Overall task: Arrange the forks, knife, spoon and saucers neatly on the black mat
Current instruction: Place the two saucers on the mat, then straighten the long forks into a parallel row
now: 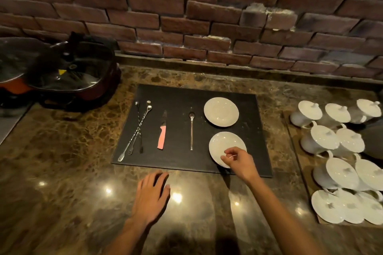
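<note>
A black mat (178, 97) lies on the marble counter. At its left, long twisted forks (134, 132) lie crossed over each other. A knife with a pink handle (162, 131) lies beside them, then a long spoon (191, 128). Two white saucers sit on the mat's right side: the far saucer (221, 112) and the near saucer (222, 145). My right hand (238, 160) pinches the near saucer's front rim, which looks tilted up off the mat. My left hand (152, 194) rests flat on the counter just in front of the mat, fingers spread, holding nothing.
A tray (298, 145) at the right carries several white lidded cups. A dark pot with a glass lid (72, 72) stands at the back left. A brick wall (186, 16) runs behind the counter.
</note>
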Tool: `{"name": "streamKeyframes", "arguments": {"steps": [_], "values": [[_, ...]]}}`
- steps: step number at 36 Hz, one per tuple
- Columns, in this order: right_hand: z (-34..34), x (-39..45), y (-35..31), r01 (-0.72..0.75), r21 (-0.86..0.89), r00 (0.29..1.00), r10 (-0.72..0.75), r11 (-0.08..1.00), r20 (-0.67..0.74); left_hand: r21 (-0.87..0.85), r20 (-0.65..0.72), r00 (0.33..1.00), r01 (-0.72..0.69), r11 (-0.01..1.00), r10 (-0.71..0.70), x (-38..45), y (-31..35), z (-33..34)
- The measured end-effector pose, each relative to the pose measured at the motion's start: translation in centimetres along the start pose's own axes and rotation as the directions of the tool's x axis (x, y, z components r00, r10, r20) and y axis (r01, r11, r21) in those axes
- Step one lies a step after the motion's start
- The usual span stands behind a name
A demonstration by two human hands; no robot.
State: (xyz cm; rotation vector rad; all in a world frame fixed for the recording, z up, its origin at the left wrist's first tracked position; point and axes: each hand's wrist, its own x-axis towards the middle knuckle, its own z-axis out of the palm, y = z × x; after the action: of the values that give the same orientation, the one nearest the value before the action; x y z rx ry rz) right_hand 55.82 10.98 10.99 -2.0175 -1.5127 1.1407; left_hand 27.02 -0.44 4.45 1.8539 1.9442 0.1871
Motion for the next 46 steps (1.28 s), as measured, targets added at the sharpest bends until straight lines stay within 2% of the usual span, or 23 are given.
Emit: {"name": "streamKeyframes", "arguments": {"steps": [8, 16, 26, 32, 37, 41, 46], "values": [[6.5, -2.4, -5.5, 0.03, 0.088, 0.999, -0.033, 0.996, 0.029, 0.029, -0.128, 0.992, -0.012, 0.999, 0.015, -0.1, -9.4, -3.9], [14.8, -3.4, -11.3, 0.029, 0.138, 0.998, -0.036, 0.99, 0.048, 0.065, -0.171, 0.985, -0.001, 0.998, 0.012, 2.2, -18.1, -8.2], [22.1, -3.2, -15.4, 0.016, 0.151, 0.999, -0.023, 0.988, 0.045, 0.091, -0.157, 0.988, 0.015, 0.996, -0.001, 6.4, -23.7, -10.5], [24.6, -1.5, -16.1, 0.003, 0.097, 1.0, -0.006, 0.995, 0.03, 0.076, -0.137, 0.991, -0.001, 0.997, 0.012, 10.2, -26.8, -9.5], [26.2, 1.3, -16.8, 0.004, 0.015, 0.999, -0.003, 1.0, -0.044, 0.093, -0.113, 0.993, -0.035, 0.995, 0.045, 13.4, -28.4, -8.5], [27.0, 4.2, -17.8, 0.05, -0.04, 0.994, -0.054, 0.998, -0.094, 0.183, -0.141, 0.988, -0.03, 0.983, 0.056, 14.3, -28.0, -8.4], [27.9, 7.6, -19.7, 0.143, -0.185, 0.977, -0.168, 0.972, -0.131, 0.201, -0.18, 0.982, -0.018, 0.979, 0.055, 14.6, -28.1, -8.0]]}}
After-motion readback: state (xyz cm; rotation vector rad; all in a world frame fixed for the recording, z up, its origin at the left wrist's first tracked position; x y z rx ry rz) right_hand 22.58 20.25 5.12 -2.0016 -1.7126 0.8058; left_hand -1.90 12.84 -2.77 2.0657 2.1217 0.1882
